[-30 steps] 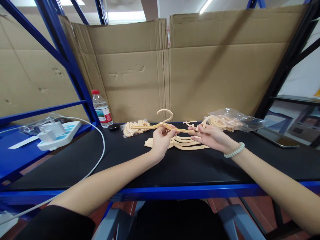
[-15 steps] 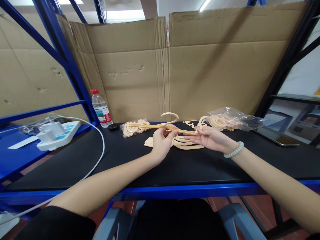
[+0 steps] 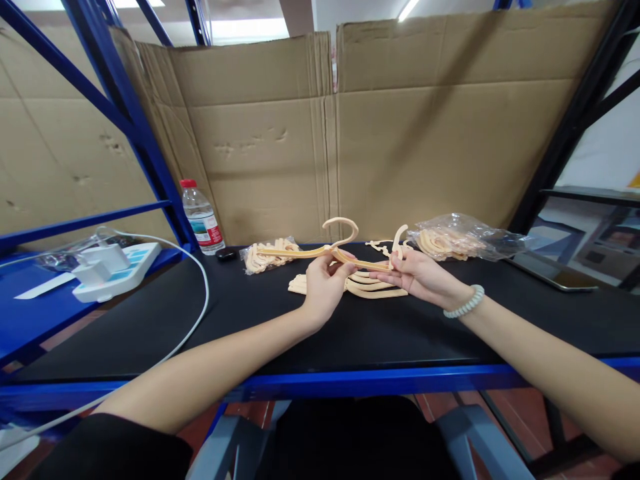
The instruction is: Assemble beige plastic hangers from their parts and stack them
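My left hand pinches a beige plastic hanger near its middle, just below the hook, and holds it above the black table top. My right hand grips the hanger's right arm, where the end piece is bent upward. Under both hands lies a stack of the same beige hangers. A small clear bag of beige parts sits behind the left hand. A larger clear bag of parts lies behind the right hand.
A water bottle stands at the back left beside a small black object. A white power strip with a cable rests on the blue shelf. Cardboard sheets wall off the back. A tablet lies at right.
The hanger's right end has folded upward in my right hand, and that hand has shifted slightly left. The hook has turned. My left hand has stayed in place.
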A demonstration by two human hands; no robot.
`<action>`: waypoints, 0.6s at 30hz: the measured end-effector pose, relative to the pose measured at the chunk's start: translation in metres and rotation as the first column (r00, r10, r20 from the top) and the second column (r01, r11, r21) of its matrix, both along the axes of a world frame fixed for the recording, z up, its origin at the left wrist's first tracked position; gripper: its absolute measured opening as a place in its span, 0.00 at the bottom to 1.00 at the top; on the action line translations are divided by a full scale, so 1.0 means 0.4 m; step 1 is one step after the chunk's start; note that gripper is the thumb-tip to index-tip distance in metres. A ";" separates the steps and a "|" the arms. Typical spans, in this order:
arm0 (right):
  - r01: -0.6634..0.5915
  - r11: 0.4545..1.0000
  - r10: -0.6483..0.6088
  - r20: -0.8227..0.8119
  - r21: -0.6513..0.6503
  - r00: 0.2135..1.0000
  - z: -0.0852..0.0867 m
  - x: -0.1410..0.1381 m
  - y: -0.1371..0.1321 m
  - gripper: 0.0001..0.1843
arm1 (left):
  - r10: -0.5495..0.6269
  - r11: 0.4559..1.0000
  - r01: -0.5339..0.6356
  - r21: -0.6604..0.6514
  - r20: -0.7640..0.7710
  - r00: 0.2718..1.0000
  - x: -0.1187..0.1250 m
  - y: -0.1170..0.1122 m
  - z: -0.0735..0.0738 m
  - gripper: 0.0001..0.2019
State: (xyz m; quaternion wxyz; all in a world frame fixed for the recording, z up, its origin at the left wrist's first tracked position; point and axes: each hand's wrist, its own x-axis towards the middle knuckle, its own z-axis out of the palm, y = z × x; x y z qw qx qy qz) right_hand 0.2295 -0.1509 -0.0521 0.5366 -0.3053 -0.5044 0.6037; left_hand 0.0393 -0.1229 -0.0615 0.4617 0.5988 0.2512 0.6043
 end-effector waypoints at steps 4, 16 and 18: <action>0.036 0.999 -0.037 0.022 0.019 0.999 -0.005 -0.006 -0.001 0.14 | -0.005 0.999 0.007 -0.051 0.032 0.999 0.003 -0.009 0.004 0.07; 0.133 0.985 -0.133 -0.012 0.108 0.991 -0.018 -0.031 -0.014 0.17 | -0.021 0.974 0.051 -0.219 0.141 0.990 0.010 -0.015 0.004 0.05; 0.134 0.986 -0.133 -0.024 0.103 0.991 -0.019 -0.032 -0.011 0.17 | -0.023 0.965 0.067 -0.254 0.172 0.985 0.010 -0.013 0.006 0.04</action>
